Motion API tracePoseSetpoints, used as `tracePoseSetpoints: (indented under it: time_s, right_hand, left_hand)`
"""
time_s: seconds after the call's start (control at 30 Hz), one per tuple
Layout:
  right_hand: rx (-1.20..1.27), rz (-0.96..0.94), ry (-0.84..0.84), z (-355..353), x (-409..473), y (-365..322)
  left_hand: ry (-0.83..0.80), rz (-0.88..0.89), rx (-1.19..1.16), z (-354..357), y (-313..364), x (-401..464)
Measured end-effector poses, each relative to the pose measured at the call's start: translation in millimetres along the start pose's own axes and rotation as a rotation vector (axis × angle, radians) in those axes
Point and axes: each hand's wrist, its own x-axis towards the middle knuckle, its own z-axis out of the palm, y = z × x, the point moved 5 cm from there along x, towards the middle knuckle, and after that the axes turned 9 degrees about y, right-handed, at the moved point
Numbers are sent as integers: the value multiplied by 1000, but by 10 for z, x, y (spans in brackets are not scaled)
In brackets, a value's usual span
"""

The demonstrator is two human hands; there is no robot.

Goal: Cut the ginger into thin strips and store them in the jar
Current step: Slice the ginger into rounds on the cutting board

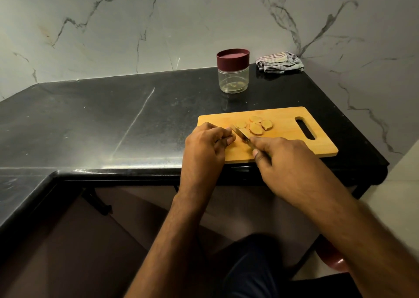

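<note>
Black polished stone counter set against a marble wall. Directly on it: a wooden cutting board near the front edge; a clear jar with a maroon lid behind the board; a folded striped cloth in the far corner.

The left hand hides whatever it pins; the right hand covers the knife handle.

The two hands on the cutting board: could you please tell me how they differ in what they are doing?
The left hand is curled, fingertips tucked down on the cutting board; whatever it pins is hidden. The right hand grips the knife, blade angled toward the left hand. Both hover over the board's near edge, beside the ginger slices.
</note>
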Motion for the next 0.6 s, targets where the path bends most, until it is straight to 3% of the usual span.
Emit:
tracePoseSetpoints:
  time_s: [0.47,0.6]
  right_hand:
    - [44,17,-85,48,-73,-4]
    - [25,-15,9,-11,-84,-36]
  left_hand:
    - [-41,-60,-110,-34,-47,-11]
    - [-48,-63,-94,-17,-34,-15]
